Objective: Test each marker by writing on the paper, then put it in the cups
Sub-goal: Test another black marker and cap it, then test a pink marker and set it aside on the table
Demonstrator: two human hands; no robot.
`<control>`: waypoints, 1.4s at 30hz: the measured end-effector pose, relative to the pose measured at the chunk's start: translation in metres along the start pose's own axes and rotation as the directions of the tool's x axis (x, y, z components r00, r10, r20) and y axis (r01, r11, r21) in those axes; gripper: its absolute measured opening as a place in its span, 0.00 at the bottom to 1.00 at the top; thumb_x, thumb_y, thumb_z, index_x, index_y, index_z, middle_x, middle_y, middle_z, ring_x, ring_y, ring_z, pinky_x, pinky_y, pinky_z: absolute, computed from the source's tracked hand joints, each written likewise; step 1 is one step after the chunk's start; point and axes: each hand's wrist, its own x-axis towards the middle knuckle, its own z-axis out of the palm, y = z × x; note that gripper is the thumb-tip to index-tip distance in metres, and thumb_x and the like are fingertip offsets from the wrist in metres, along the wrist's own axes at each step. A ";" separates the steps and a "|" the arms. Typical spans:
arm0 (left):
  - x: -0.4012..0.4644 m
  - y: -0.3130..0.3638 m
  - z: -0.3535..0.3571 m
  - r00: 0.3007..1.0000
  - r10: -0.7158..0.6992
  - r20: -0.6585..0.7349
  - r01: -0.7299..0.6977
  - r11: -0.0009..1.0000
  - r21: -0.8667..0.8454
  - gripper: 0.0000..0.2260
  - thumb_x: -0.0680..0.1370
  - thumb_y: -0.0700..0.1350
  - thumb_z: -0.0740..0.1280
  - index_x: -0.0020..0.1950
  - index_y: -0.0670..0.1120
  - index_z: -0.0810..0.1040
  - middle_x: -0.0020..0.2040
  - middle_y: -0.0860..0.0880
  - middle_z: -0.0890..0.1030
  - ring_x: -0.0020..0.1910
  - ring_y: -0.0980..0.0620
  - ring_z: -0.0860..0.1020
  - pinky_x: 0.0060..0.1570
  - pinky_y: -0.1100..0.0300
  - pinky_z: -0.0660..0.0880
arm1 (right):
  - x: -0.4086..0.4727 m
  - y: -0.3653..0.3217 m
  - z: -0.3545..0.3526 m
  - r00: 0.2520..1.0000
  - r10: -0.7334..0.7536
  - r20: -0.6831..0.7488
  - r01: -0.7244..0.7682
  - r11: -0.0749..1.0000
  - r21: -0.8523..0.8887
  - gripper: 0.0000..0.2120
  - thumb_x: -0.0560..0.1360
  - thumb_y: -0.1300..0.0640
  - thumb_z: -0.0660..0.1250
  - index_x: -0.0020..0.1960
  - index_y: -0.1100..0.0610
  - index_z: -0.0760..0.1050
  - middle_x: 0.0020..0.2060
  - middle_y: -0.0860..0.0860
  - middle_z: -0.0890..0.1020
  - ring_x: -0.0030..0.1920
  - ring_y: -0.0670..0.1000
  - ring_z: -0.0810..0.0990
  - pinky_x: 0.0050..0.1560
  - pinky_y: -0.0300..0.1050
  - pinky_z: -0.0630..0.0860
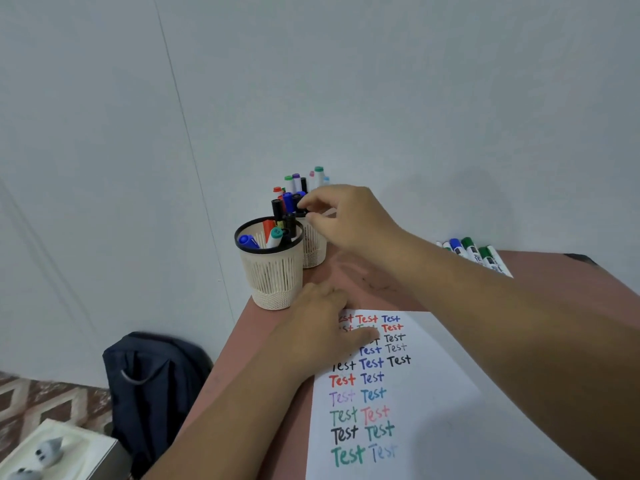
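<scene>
Two cream mesh cups with black rims stand at the table's far left corner. The front cup (pixel 273 275) and the back cup (pixel 315 251) both hold several markers. My right hand (pixel 349 216) reaches over the back cup, with fingertips and thumb pinching the top of a black marker (pixel 298 201) that stands in it. My left hand (pixel 322 323) rests flat on the upper left corner of the white paper (pixel 433 393), which carries several rows of "Test" in different colours. Several loose markers (pixel 474 252), green and blue capped, lie at the table's far right edge.
The reddish table (pixel 363 282) stands against a pale wall. A dark blue backpack (pixel 152 386) sits on the floor to the left of the table. A white tray (pixel 59 452) with small grey objects is at the bottom left.
</scene>
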 end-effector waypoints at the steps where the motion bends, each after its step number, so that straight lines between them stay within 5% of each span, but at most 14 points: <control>1: 0.001 0.000 0.000 1.000 0.006 0.003 -0.006 1.000 0.019 0.23 0.72 0.69 0.68 0.58 0.55 0.78 0.48 0.60 0.70 0.53 0.56 0.67 0.54 0.58 0.69 | -0.004 0.003 -0.008 1.000 -0.002 -0.004 0.002 1.000 -0.020 0.11 0.78 0.63 0.70 0.57 0.53 0.85 0.50 0.48 0.86 0.51 0.45 0.82 0.53 0.29 0.75; 4: 0.002 0.002 -0.001 1.000 0.023 0.012 -0.023 0.997 0.069 0.24 0.73 0.71 0.66 0.61 0.58 0.77 0.48 0.62 0.69 0.53 0.57 0.67 0.54 0.59 0.67 | -0.023 0.023 -0.045 0.986 0.094 0.140 -0.066 0.979 -0.192 0.13 0.79 0.62 0.68 0.58 0.50 0.85 0.53 0.46 0.84 0.55 0.46 0.81 0.62 0.41 0.77; 7: 0.003 0.003 0.000 1.000 0.006 0.017 -0.008 0.995 0.096 0.24 0.72 0.72 0.64 0.62 0.60 0.76 0.49 0.62 0.69 0.54 0.57 0.66 0.55 0.59 0.66 | -0.047 0.054 -0.080 0.855 0.393 0.339 -0.171 0.830 -0.531 0.16 0.80 0.58 0.66 0.62 0.42 0.82 0.64 0.45 0.79 0.61 0.49 0.77 0.69 0.51 0.73; 10: 0.005 0.004 0.000 0.999 -0.020 0.027 0.018 0.994 0.105 0.24 0.72 0.73 0.64 0.62 0.61 0.75 0.50 0.63 0.69 0.55 0.58 0.66 0.56 0.58 0.66 | -0.070 0.079 -0.102 0.776 0.559 0.290 -0.222 0.674 -0.705 0.13 0.80 0.51 0.67 0.63 0.39 0.81 0.68 0.45 0.77 0.64 0.50 0.73 0.76 0.57 0.61; 16: 0.005 0.000 0.000 0.999 -0.024 0.038 0.022 0.998 0.060 0.24 0.71 0.73 0.65 0.59 0.60 0.76 0.50 0.64 0.69 0.54 0.59 0.66 0.55 0.58 0.66 | -0.098 0.099 -0.106 0.789 0.532 0.308 -0.125 0.630 -0.767 0.19 0.75 0.34 0.68 0.65 0.35 0.78 0.59 0.48 0.75 0.69 0.52 0.67 0.70 0.58 0.60; 20: 0.005 -0.003 0.001 0.999 -0.036 0.021 0.036 0.999 -0.010 0.24 0.70 0.74 0.63 0.58 0.60 0.77 0.51 0.63 0.72 0.55 0.59 0.67 0.54 0.58 0.67 | -0.099 0.109 -0.093 0.811 0.506 0.294 -0.081 0.594 -0.800 0.10 0.78 0.39 0.65 0.55 0.39 0.80 0.56 0.47 0.78 0.64 0.53 0.70 0.66 0.58 0.65; 27: 0.005 -0.005 0.001 0.999 -0.040 0.006 0.040 0.997 -0.068 0.24 0.69 0.73 0.63 0.55 0.60 0.78 0.50 0.62 0.72 0.55 0.58 0.68 0.57 0.56 0.70 | -0.104 0.114 -0.082 0.912 0.299 0.281 0.090 0.524 -0.847 0.13 0.84 0.44 0.58 0.55 0.48 0.80 0.49 0.47 0.81 0.58 0.51 0.74 0.62 0.52 0.64; 30: 0.003 -0.003 0.001 0.999 0.016 -0.037 -0.017 0.999 -0.042 0.15 0.71 0.70 0.66 0.50 0.64 0.72 0.50 0.63 0.71 0.54 0.58 0.67 0.54 0.58 0.68 | -0.110 0.093 -0.084 0.965 0.151 0.214 0.042 0.718 -0.694 0.16 0.85 0.45 0.55 0.53 0.46 0.80 0.45 0.45 0.83 0.52 0.50 0.79 0.55 0.49 0.72; 32: 0.001 -0.004 0.002 0.993 0.075 -0.093 -0.075 0.997 0.000 0.15 0.72 0.69 0.65 0.52 0.65 0.69 0.52 0.63 0.69 0.55 0.59 0.66 0.54 0.59 0.66 | -0.117 0.068 -0.085 0.985 0.164 0.060 -0.131 0.918 -0.374 0.12 0.85 0.49 0.60 0.54 0.48 0.81 0.43 0.47 0.84 0.44 0.45 0.80 0.49 0.43 0.75; 34: -0.001 -0.005 0.003 0.979 0.122 -0.161 -0.122 0.992 0.015 0.18 0.73 0.67 0.67 0.59 0.62 0.71 0.57 0.63 0.68 0.59 0.62 0.64 0.57 0.61 0.64 | -0.122 0.044 -0.083 0.970 0.215 -0.117 -0.215 0.977 0.012 0.09 0.85 0.57 0.63 0.53 0.52 0.82 0.42 0.46 0.85 0.37 0.40 0.80 0.41 0.32 0.74; 39: -0.004 0.001 0.001 0.939 0.185 -0.289 -0.211 0.976 -0.059 0.23 0.78 0.61 0.65 0.71 0.55 0.70 0.65 0.62 0.68 0.64 0.63 0.65 0.64 0.66 0.61 | -0.128 0.015 -0.072 0.870 0.473 -0.138 -0.269 0.691 0.671 0.12 0.86 0.59 0.61 0.49 0.58 0.81 0.48 0.65 0.85 0.41 0.57 0.85 0.42 0.44 0.84; 42: -0.004 0.005 0.002 0.931 0.231 -0.283 -0.256 0.965 -0.054 0.14 0.82 0.57 0.61 0.64 0.53 0.74 0.53 0.61 0.73 0.51 0.62 0.72 0.49 0.64 0.69 | -0.133 0.011 -0.063 0.818 0.570 -0.076 -0.277 0.506 0.817 0.12 0.85 0.56 0.62 0.51 0.62 0.80 0.45 0.67 0.84 0.38 0.55 0.85 0.39 0.45 0.84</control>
